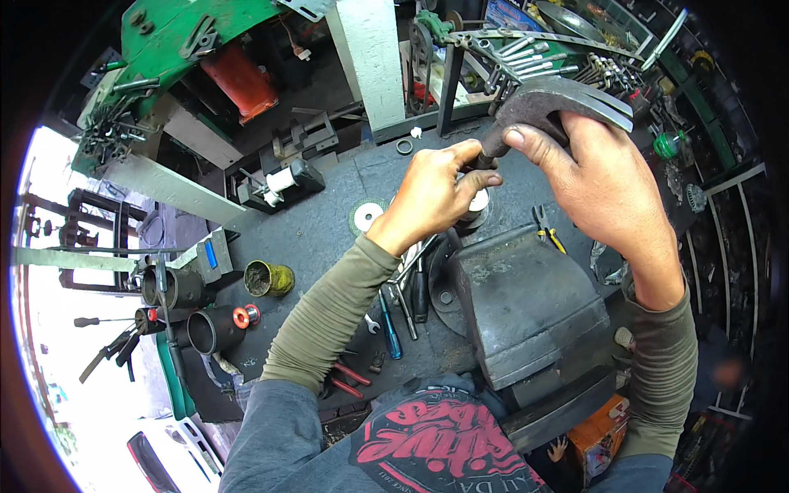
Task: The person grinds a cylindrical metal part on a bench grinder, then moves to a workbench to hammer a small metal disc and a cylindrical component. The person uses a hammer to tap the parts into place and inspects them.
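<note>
A dark metal claw hammer is raised above the workbench, its split claw pointing right. My right hand is closed round the hammer head, thumb pressed along its neck. My left hand pinches at the striking end with thumb and fingers. Whether a separate small piece sits between those fingers, I cannot tell. The handle is hidden behind my right hand. Below and nearer me stands a large grey bench vise. Pliers with yellow-and-black handles lie just beyond it.
Left of the vise lie a blue screwdriver, wrenches and red-handled pliers. A pale-centred disc rests beyond my left forearm. Metal cups, including a yellow one, stand at left. Sockets and wrenches fill a far rack.
</note>
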Demonstrator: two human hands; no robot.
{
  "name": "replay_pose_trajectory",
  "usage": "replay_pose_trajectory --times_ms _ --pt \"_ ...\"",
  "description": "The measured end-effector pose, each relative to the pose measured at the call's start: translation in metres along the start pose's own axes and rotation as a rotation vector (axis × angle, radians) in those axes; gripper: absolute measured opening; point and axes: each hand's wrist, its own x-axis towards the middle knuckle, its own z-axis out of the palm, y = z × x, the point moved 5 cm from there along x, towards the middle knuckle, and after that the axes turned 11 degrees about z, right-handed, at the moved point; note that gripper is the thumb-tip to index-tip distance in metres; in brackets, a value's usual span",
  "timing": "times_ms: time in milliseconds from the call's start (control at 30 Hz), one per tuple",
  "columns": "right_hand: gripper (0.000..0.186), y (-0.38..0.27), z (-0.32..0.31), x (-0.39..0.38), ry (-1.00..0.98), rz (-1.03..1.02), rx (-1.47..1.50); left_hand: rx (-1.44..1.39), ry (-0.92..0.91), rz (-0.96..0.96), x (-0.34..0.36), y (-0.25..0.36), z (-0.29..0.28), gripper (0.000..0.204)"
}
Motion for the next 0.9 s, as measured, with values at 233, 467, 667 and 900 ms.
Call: replay_pose_trajectory --times_ms 233,467,667,900 --pt "0.043 -0.002 0.003 0.003 -0.042 0.055 -0.067 -0.038 0.016 -0.038 -0.001 0.002 0.002 0.025" --pt "0.037 -0.004 0.01 0.002 0.041 -0.084 -0.14 0.028 0.03 0.026 -0.002 0.003 0.005 0.027" --pt "0.039 -0.007 -0.013 0.022 0.043 -0.05 0.096 0.042 0.016 0.021 -0.002 0.002 0.007 0.026" --pt "0.031 0.003 0.01 0.003 0.033 -0.061 -0.038 0.018 0.038 0.012 -0.001 0.002 0.006 0.029"
